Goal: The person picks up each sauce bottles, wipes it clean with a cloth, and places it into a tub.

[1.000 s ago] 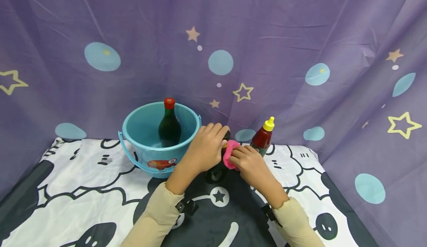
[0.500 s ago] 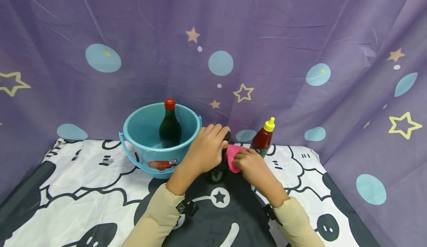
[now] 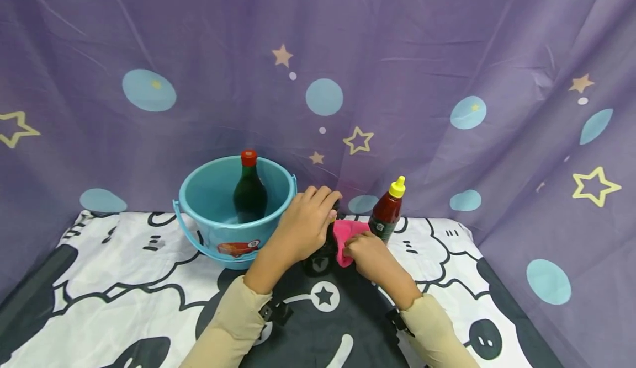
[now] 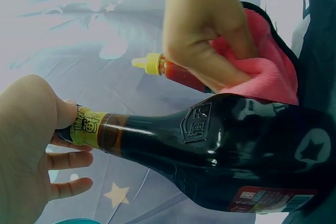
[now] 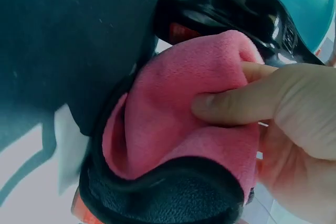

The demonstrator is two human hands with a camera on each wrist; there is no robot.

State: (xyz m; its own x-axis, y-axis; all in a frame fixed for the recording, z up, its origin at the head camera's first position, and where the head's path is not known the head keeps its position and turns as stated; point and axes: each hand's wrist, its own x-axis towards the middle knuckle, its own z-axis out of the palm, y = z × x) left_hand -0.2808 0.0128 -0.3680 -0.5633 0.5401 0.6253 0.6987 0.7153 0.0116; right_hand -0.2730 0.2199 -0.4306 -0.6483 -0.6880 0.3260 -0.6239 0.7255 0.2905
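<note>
A dark glass sauce bottle [image 4: 210, 150] with a yellow neck label stands upright in front of the person. The left hand [image 3: 306, 222] grips it at the cap and upper neck, with some fingers sticking out past the neck in the left wrist view. At the bottle's right side, the right hand [image 3: 371, 255] pinches a pink cloth [image 5: 178, 103] between thumb and fingers. Dark edging and a dark underside show on the cloth. It lies right against the bottle's body, hiding part of it in the right wrist view.
Left of the bottle stands a blue bucket [image 3: 189, 202], its handle hanging forward, with a red-capped green bottle [image 3: 250, 194] inside. A red sauce bottle [image 3: 386, 212] with a yellow nozzle stands behind the right hand. A purple curtain [image 3: 422, 53] hangs behind the patterned tablecloth [image 3: 124, 313].
The right hand has shifted slightly down along the bottle. The cloth, bunched up before, now spreads wider over the hand. The left hand keeps its hold on the neck.
</note>
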